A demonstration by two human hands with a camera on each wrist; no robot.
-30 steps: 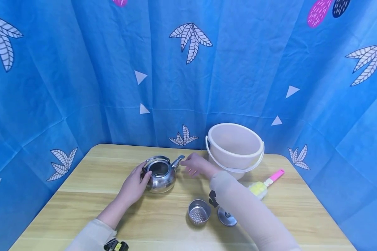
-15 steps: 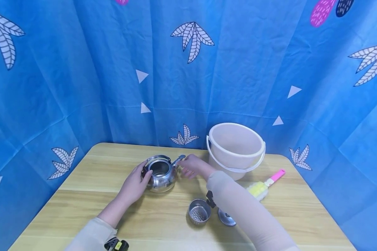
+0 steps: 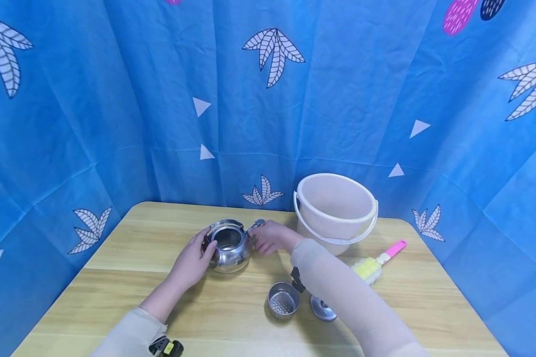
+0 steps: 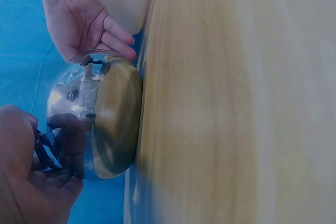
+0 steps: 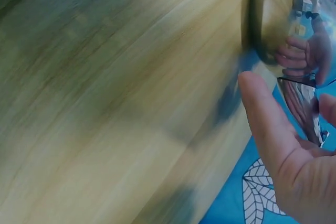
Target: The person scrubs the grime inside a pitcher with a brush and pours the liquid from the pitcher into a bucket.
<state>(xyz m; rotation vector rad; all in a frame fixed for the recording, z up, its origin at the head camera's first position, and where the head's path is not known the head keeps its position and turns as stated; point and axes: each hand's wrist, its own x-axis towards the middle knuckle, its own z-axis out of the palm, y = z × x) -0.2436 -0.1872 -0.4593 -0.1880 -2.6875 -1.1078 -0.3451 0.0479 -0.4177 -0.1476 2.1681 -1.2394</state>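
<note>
A shiny steel teapot (image 3: 232, 260) without its lid stands on the table in the head view. My left hand (image 3: 192, 260) grips its left side, thumb near the open mouth and fingers by the folded handle. My right hand (image 3: 270, 237) reaches to the spout (image 5: 302, 106) on the far right side of the pot. In the left wrist view, some fingers of the right hand (image 4: 86, 27) extend fairly straight beside the pot; its contact with the spout is hidden. A perforated steel strainer (image 3: 283, 300) sits nearer, and the round lid (image 3: 322, 309) lies beside it.
A white bucket (image 3: 335, 230) with its handle hanging down stands at the back right. A yellow sponge brush (image 3: 368, 270) with a pink handle lies right of it, partly behind the right sleeve. A blue patterned curtain (image 3: 169, 114) surrounds the wooden table (image 3: 134, 282).
My right hand has moved left from beyond the spout's tip and now overlaps the spout. The left hand stays on the teapot, which has barely moved.
</note>
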